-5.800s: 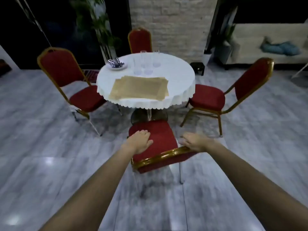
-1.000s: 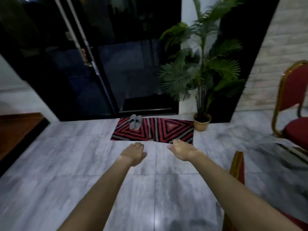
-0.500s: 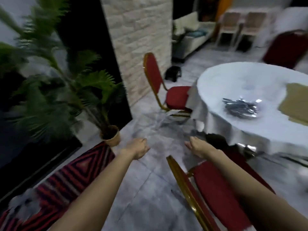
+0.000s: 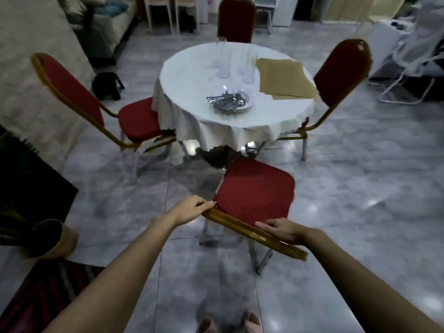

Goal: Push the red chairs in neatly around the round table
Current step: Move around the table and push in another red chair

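Head view looks steeply down, so the nearest red chair (image 4: 254, 193) shows only its seat and the gilt top rail of its back (image 4: 252, 233); the padded face of the back is foreshortened out of sight, and its legs are blurred against the grey floor (image 4: 360, 188). Both hands are clamped on that rail: the left hand (image 4: 189, 209) at its left end, the right hand (image 4: 284, 230) farther right, fingers over the top. They are well apart. The rail runs on a slant from upper left to lower right, and the seat points up and slightly left toward the round tabletop (image 4: 192, 75), its front edge near the hanging white cloth but not under it.

Left of the table, a second chair (image 4: 137, 118) has its seat partly hidden by the cloth. The right-hand chair (image 4: 341, 70) shows its back; its seat is almost wholly covered by the tabletop. A far chair (image 4: 236, 19) is cut by the table edge. On the cloth, clear glasses (image 4: 225, 61) are hard to make out, beside a plate of cutlery (image 4: 229, 100) and tan placemats (image 4: 284, 79). A plant pot (image 4: 51, 236) is partly cropped at left, above a striped rug (image 4: 48, 292).
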`<state>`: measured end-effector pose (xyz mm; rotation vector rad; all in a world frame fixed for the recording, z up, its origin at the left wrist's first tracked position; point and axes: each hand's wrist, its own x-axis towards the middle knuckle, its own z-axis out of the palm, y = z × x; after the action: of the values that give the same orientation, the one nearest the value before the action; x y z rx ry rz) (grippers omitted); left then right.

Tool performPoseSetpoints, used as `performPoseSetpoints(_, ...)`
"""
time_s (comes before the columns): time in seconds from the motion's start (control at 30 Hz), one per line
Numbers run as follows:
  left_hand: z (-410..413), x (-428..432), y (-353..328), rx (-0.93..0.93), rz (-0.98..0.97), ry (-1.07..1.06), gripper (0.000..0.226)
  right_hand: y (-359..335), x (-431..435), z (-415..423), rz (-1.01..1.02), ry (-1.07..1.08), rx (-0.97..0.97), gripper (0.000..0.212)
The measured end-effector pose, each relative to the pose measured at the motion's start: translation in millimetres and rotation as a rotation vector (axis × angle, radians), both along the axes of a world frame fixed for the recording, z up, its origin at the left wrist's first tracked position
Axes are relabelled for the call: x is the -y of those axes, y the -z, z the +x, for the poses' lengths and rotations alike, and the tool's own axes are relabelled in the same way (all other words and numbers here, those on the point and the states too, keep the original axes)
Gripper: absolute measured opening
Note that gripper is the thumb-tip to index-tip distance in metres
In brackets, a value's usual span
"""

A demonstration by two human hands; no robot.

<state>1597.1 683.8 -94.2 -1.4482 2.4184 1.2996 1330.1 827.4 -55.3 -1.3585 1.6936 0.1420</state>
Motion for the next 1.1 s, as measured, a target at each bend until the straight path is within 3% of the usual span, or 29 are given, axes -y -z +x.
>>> performPoseSetpoints(0.07,6.3,-3.2,-4.4,-0.007,0.011,0.061,0.072,-5.3,-13.0,-3.4,-0.059,0.004,0.017,0.083)
performPoseSetpoints(0.17,17.2,-5.2,-9.9,-0.009,0.108,0.138,0.071,-14.7,-22.0,-3.5,-0.085,-0.115,-0.020,0.081)
performPoseSetpoints(0.27,29.1,-11.2,-9.9,0.012,0.109,0.184,0.060,-16.3,-18.5,3.4,-0.148,-0.347,-0.171,0.060)
performPoseSetpoints(0.4,36.3,-24.8,2.0,0.034,-0.146,0.153,0.045,-18.9,-12.4,12.4,-0.188,-0.578,-0.311,0.039)
performPoseSetpoints(0.73,25.7,-41.6,12.5,0.066,-0.519,0.098,0.040,-22.7,-2.7,-4.4,-0.185,-0.658,-0.398,0.043)
performPoseSetpoints(0.93,-11.8,-39.2,8.9,0.076,-0.563,0.005,0.037,-38.7,22.2,-39.9,-0.241,-0.705,-0.498,0.051)
performPoseSetpoints(1.1,-48.7,-33.2,1.5,0.114,-0.548,-0.079,0.034,-24.6,34.0,-89.7,-0.493,-0.736,-0.639,0.037)
